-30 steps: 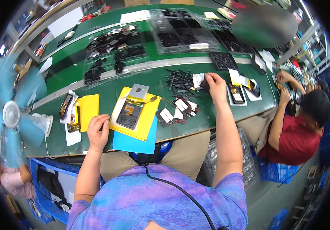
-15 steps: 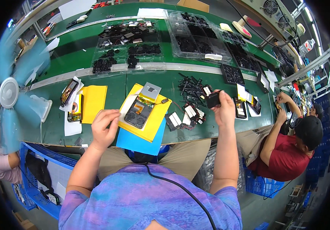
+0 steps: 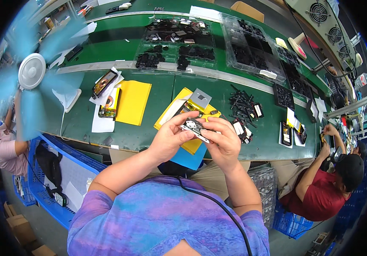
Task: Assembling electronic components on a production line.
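Green workbench (image 3: 162,91); left hand (image 3: 169,135) and right hand (image 3: 225,145) pinch a black-and-white electronic part (image 3: 194,128), fingers (image 3: 218,125) closed; blue fan (image 3: 32,71) at ten o'clock, red-shirted co-worker (image 3: 320,196) at four.

Left hand (image 3: 170,136) and right hand (image 3: 225,143) meet around a small black-and-white part (image 3: 195,129), blocking the near approach to the yellow envelope (image 3: 191,147). Best passage: bare table (image 3: 162,91) between envelope and yellow sheet (image 3: 135,102), widening toward the grey rail (image 3: 123,65). Right of envelope: tight gap, then a heap of black pieces (image 3: 242,104). Further right, bare green runs up to a phone (image 3: 286,133). Past the rail, left tray (image 3: 171,54) and right tray (image 3: 243,69) obstruct, a slim lane between. Far left, fan (image 3: 32,71), blades blurred. Far right, a co-worker's arms (image 3: 307,181) reach the table edge.
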Tool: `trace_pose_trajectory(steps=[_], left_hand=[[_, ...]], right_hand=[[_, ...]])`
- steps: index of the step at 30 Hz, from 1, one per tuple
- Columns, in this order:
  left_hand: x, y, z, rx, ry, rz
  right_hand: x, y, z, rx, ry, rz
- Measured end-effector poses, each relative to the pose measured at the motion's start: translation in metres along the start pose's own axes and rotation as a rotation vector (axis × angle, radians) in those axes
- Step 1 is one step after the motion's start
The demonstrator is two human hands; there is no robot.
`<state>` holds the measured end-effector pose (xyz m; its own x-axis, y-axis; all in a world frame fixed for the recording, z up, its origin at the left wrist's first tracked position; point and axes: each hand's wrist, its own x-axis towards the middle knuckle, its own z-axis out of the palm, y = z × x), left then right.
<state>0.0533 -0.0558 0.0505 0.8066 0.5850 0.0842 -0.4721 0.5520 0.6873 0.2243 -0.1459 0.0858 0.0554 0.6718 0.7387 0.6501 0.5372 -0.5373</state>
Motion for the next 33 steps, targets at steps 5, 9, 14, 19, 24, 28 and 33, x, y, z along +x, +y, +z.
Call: trace_pose_trajectory(steps=[5,9,14,19,24,28,33], left_hand=[[-0.006,-0.004,-0.009,0.024,-0.008,0.126],[-0.007,-0.010,-0.018,0.053,0.026,0.145],[-0.008,-0.010,-0.014,-0.051,0.132,0.033],[-0.006,-0.011,-0.017,-0.093,0.163,0.068],[-0.009,-0.005,-0.029,-0.107,0.128,0.077],[-0.011,-0.001,-0.037,0.247,-0.020,0.181],[-0.013,0.009,-0.030,0.354,-0.082,0.193]], right_hand=[[-0.007,0.002,0.014,-0.144,0.026,-0.143],[-0.011,0.007,0.020,-0.205,0.033,-0.209],[-0.022,0.008,0.024,-0.310,0.044,-0.142],[-0.023,0.009,0.021,-0.371,0.109,-0.292],[-0.025,0.014,0.011,-0.491,-0.080,-0.480],[-0.015,0.002,0.003,-0.128,-0.115,-0.133],[0.013,-0.003,0.017,0.020,-0.237,0.206]])
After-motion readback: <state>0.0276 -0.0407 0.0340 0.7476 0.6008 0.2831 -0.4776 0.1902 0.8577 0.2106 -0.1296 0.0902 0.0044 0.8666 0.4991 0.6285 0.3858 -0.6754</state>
